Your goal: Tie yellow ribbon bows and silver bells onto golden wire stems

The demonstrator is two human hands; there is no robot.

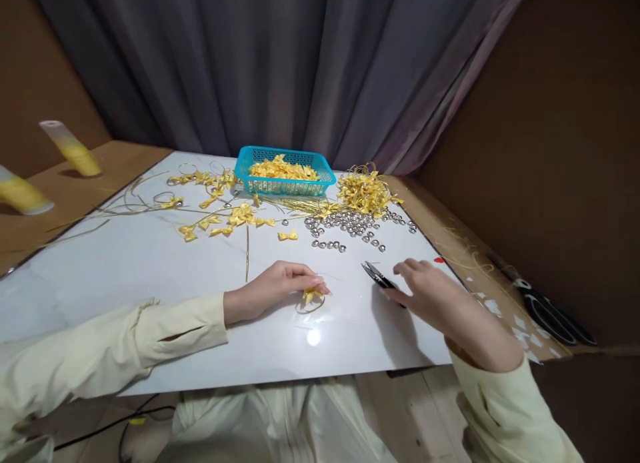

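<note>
My left hand [280, 283] is closed in a pinch on a yellow ribbon bow [311, 295] low over the white tabletop. A thin gold cord [311, 311] curls in a loop beneath that bow. On the right, my right hand [430, 286] hovers with fingers apart over black-handled thread snips [376, 274], which lie on the table with their blades pointing away to the left. The thumb is at the snips' handles; whether it touches them I cannot tell. Part of the handles is hidden under the hand.
A blue basket [285, 189] of yellow bows stands at the back. Silver beads [353, 224], a heap of corded bows [365, 191] and loose bows [243, 214] lie in front. Black scissors [550, 313] are at the right edge, yellow thread spools [75, 149] at the left.
</note>
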